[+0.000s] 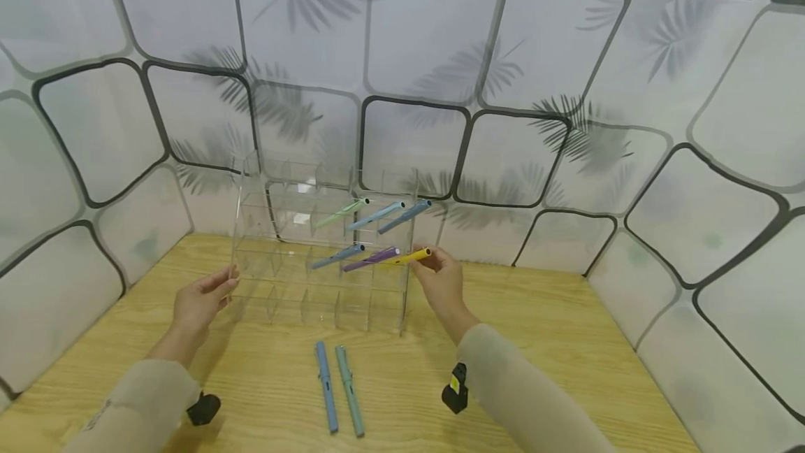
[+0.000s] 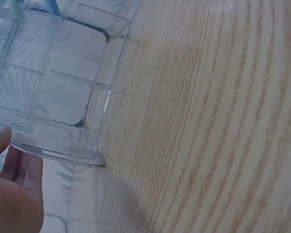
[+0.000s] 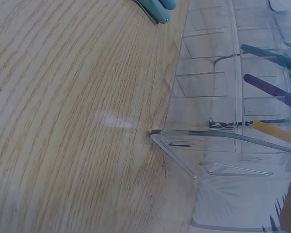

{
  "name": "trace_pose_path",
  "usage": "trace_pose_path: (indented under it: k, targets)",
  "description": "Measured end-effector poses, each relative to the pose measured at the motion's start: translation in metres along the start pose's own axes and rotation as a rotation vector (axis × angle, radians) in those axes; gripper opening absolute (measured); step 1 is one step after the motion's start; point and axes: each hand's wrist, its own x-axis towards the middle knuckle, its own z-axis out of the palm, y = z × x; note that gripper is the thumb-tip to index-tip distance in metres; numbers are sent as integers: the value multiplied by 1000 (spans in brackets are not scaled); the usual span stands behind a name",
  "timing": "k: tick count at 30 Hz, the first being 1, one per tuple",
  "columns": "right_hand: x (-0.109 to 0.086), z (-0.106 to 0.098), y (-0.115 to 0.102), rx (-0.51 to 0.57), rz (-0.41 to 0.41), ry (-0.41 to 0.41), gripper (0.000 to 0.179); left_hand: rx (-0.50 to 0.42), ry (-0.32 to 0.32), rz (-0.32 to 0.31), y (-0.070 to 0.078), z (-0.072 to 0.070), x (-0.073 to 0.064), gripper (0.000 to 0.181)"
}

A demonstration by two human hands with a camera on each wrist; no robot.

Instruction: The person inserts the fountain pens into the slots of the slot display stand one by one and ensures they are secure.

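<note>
A clear acrylic display rack (image 1: pixel 321 285) with stepped, divided tiers stands upright on the table. My left hand (image 1: pixel 201 299) pinches the rack's left side panel, thumb on one face and fingers on the other in the left wrist view. At the opposite side panel, my right hand (image 1: pixel 440 282) holds the edge, fingertips close to a yellow pen (image 1: pixel 415 256). Beside that pen, a purple pen (image 1: pixel 371 259) and a blue pen (image 1: pixel 337 257) lie slanted in the same tier. The tier above carries a light green pen (image 1: pixel 342 213), a light blue pen (image 1: pixel 376 216) and a darker blue pen (image 1: pixel 405 217).
In front of the rack, a blue pen (image 1: pixel 326 386) and a green pen (image 1: pixel 349 390) lie side by side on the wooden table (image 1: pixel 534 369). Patterned curtain-like walls (image 1: pixel 428 40) enclose the table at the back and sides.
</note>
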Motion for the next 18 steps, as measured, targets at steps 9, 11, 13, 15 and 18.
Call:
trace_pose_path:
  k: [9,11,13,15,18]
  targets:
    - [-1,4,-1,-91,-29,3,27,-11,2,-5,1,0,-1,54]
    - [0,4,0,-102,-30,-2,27,-23,3,-6,0,0,-1,54]
    - [0,4,0,-111,-19,-12,28,-36,3,-5,0,0,-1,53]
    - [0,3,0,-118,-6,-23,28,-45,1,-3,0,0,-1,52]
    - [1,3,1,-121,9,-41,29,-42,-3,-8,0,0,-1,53]
